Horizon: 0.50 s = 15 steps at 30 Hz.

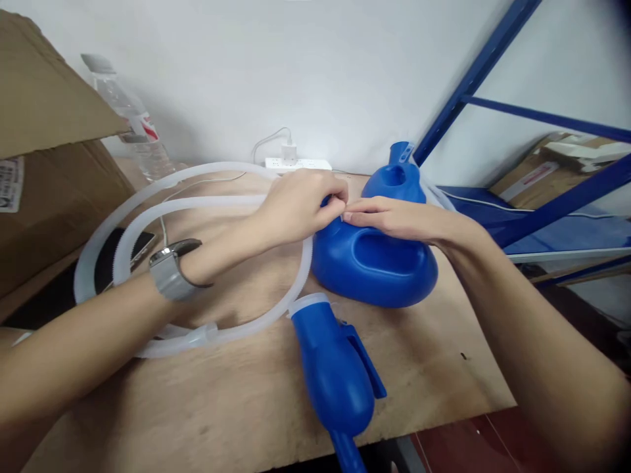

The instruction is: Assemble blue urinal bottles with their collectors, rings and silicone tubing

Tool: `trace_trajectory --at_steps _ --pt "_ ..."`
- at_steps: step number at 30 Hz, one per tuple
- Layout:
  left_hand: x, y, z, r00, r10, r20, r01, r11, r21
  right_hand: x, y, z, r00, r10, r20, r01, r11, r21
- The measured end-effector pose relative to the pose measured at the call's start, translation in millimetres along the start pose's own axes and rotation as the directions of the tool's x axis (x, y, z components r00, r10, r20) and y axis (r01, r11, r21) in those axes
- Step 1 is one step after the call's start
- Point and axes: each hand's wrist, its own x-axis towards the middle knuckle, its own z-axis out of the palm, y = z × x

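A blue plastic vessel (374, 259) with a hollow handle and a spout at its far end lies on the wooden table (434, 368). My left hand (296, 207) rests on its near left top, fingers curled in a pinch on a small part there. My right hand (394, 217) lies flat across the top, fingertips meeting the left hand's. A second blue funnel-shaped piece (335, 374) with a white collar lies nearer me. A coiled translucent corrugated hose (162, 210) runs from that collar round the left side. A grey watch (172, 269) is on my left wrist.
Cardboard boxes (44, 131) stand at the left, with a clear water bottle (133, 125) behind them. A white power strip (296, 163) with a charger sits by the wall. A dark phone (123, 253) lies inside the hose coil. Blue metal shelving (542, 197) with cartons stands at the right.
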Motion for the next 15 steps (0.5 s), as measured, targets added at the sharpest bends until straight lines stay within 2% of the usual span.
trace_trajectory --at_steps 10,15 --pt "-0.7 -4.0 3.2 0.998 0.047 -0.031 -0.047 0.999 -0.005 1.2 4.5 1.1 0.999 0.045 0.023 -0.046 0.996 0.079" --pt "-2.9 -6.1 4.6 0.993 0.109 -0.041 -0.112 0.992 -0.061 -0.2 0.4 0.9 0.998 0.053 0.028 -0.055 0.997 0.061"
